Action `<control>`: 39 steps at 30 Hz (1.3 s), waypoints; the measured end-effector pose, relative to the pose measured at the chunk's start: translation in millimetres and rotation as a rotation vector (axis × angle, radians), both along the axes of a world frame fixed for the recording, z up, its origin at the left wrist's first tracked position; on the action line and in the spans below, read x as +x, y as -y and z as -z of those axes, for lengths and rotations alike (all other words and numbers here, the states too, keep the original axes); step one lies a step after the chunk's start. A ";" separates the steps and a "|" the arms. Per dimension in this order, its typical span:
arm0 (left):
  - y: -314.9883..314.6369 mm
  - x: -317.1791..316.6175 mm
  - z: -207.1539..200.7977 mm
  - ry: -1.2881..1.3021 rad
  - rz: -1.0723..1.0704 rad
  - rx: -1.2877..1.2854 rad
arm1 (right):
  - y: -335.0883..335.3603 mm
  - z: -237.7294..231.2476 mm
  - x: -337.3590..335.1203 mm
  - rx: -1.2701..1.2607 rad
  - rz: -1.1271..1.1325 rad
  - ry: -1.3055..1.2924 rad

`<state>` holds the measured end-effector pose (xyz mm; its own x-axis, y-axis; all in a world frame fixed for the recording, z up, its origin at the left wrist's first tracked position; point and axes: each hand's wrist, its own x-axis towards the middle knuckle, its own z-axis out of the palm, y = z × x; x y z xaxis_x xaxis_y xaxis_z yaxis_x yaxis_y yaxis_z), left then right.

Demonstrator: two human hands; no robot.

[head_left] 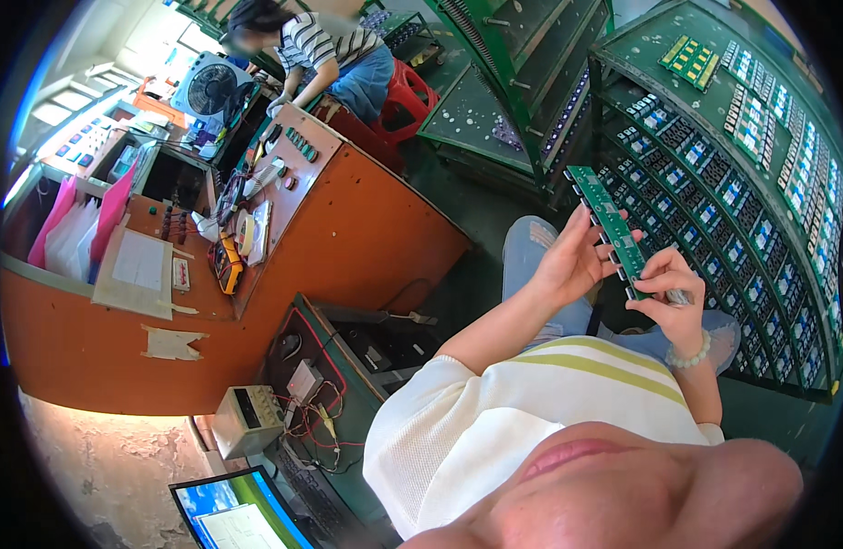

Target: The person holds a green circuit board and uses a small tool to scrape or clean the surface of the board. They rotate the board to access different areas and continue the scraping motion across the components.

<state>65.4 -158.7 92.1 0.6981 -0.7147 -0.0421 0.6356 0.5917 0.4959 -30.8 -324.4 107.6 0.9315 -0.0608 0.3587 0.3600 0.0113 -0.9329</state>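
A long, narrow green circuit board point(608, 220) is held up in front of my lap, tilted, with a row of dark parts along its left edge. My left hand point(572, 261) supports it from the left side, thumb and fingers around its middle. The lower end is pinched between the thumb and fingers of my right hand point(673, 293), which wears a beaded bracelet point(691, 352). Beside the right fingers shows a small greyish thing point(680, 297) that I cannot make out. The board's underside is hidden.
To my right stands a green rack point(641, 69) filled with rows of circuit boards; a yellow-green panel point(689, 62) lies on top. On the left are an orange bench point(348, 247) with a meter point(227, 265), a power supply point(247, 421) and a monitor point(243, 512). A seated person point(316, 59) works beyond.
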 end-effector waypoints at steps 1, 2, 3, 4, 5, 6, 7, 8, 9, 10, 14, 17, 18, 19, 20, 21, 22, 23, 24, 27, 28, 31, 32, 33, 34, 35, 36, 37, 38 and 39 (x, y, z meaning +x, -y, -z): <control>-1.1 0.5 0.9 -0.001 0.019 -0.018 | -2.9 0.1 1.8 -0.020 -0.015 0.033; 0.6 2.0 1.6 -0.007 0.048 -0.042 | -2.8 -0.3 3.5 -0.046 -0.020 0.061; 2.9 1.4 3.8 -0.022 0.081 -0.063 | -2.0 -0.4 3.5 -0.070 -0.021 0.081; 2.9 4.0 3.5 -0.056 0.085 -0.062 | -1.5 -6.7 7.3 -0.125 -0.021 0.115; 2.4 3.8 -1.8 -0.079 0.092 -0.056 | 0.8 -6.4 10.3 -0.145 -0.035 0.133; 2.9 4.3 -3.3 -0.082 0.072 -0.074 | 2.4 -7.9 12.1 -0.147 -0.065 0.136; 3.5 5.4 -2.7 -0.091 0.050 -0.095 | 3.7 -8.7 13.1 -0.151 -0.097 0.132; 3.3 7.3 -1.8 -0.066 0.057 -0.131 | 5.4 -8.8 12.7 -0.109 -0.152 0.112; 2.1 8.0 -1.1 -0.042 0.057 -0.170 | 6.2 -9.2 10.5 -0.064 -0.209 0.095; 1.3 7.6 -3.2 -0.108 0.097 -0.199 | 7.4 -11.8 7.3 -0.041 -0.207 0.087; 6.0 2.1 -9.8 -0.179 0.019 -0.165 | 15.0 -7.0 1.6 0.029 -0.131 0.071; 9.7 -1.4 -16.7 -0.226 0.013 -0.187 | 18.1 -6.2 -1.6 0.032 -0.068 0.044; 10.4 -2.2 -18.6 -0.242 0.003 -0.185 | 18.6 -4.8 -0.7 0.030 -0.051 0.044; 10.4 -2.9 -20.1 -0.227 0.035 -0.181 | 18.2 -3.9 -0.9 0.028 -0.035 0.044; 9.9 -3.2 -21.6 -0.211 0.065 -0.180 | 17.4 -3.8 -2.0 0.052 -0.032 0.010; 9.3 -3.6 -23.1 -0.196 0.094 -0.179 | 16.8 -3.1 -2.6 0.061 -0.026 -0.008; 8.7 -4.4 -24.7 -0.192 0.096 -0.165 | 16.6 -2.1 -2.7 0.070 -0.021 -0.026; 8.6 -5.2 -26.3 -0.188 0.097 -0.154 | 16.8 -1.4 -2.8 0.078 -0.016 -0.043; 8.4 -5.7 -27.3 -0.184 0.098 -0.143 | 15.0 -0.9 -2.2 0.098 -0.011 -0.028; 6.6 -4.9 -27.9 -0.175 0.115 -0.145 | 15.0 -5.2 -2.4 0.070 0.002 -0.060; 6.8 -5.9 -28.9 -0.161 0.084 -0.118 | 14.5 -5.4 -2.6 0.084 0.001 -0.070; 7.1 -7.4 -31.9 -0.123 0.052 -0.084 | 12.9 -6.3 -2.5 0.150 -0.004 -0.112; 6.8 -7.1 -31.5 -0.113 0.051 -0.077 | 11.8 -5.8 -2.8 0.193 -0.010 -0.136; 6.6 -6.5 -31.0 -0.102 0.049 -0.071 | 10.7 -5.4 -3.0 0.237 -0.016 -0.160; 6.3 -6.1 -30.5 -0.091 0.048 -0.064 | 9.4 -5.3 -2.7 0.250 -0.018 -0.157; 5.9 -5.9 -30.0 -0.082 0.049 -0.067 | 7.8 -4.9 -2.2 0.264 -0.021 -0.152; 5.5 -5.8 -29.4 -0.074 0.050 -0.070 | 6.9 -4.7 -1.9 0.277 -0.023 -0.148; 5.1 -5.8 -29.0 -0.066 0.050 -0.074 | 7.3 -4.6 -1.8 0.284 -0.045 -0.170; 4.7 -6.7 -29.2 -0.049 0.038 -0.072 | 8.3 -4.4 -1.8 0.290 -0.067 -0.194; 4.5 -7.6 -30.2 -0.032 0.026 -0.070 | 9.1 -4.2 -1.7 0.296 -0.090 -0.218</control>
<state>57.7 -163.2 122.3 0.6786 -0.7344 -0.0129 0.6658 0.6075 0.4332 -32.5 -333.5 111.8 0.9904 -0.0467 0.1301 0.1382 0.3144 -0.9392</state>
